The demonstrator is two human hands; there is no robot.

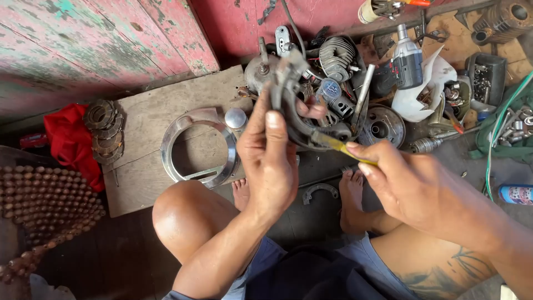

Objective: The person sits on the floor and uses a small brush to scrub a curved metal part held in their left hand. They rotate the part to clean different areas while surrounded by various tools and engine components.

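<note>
My left hand (271, 161) is raised in the middle of the view and grips a dark curved metal part (288, 94), like a brake shoe, with thumb and fingers wrapped around it. My right hand (405, 186) comes in from the right and holds a tool with a yellow handle (340, 147); its tip touches the lower end of the curved part. A second curved metal piece (320, 191) lies on the dark floor between my bare feet.
A chrome ring (176, 139) and a small round cap (235, 118) lie on a wooden board (150, 111). Toothed discs (102, 125) rest on a red cloth (69, 144). Engine parts, a drum hub (382, 125), a cordless drill (408, 58) and a spray can (515, 194) crowd the back and right.
</note>
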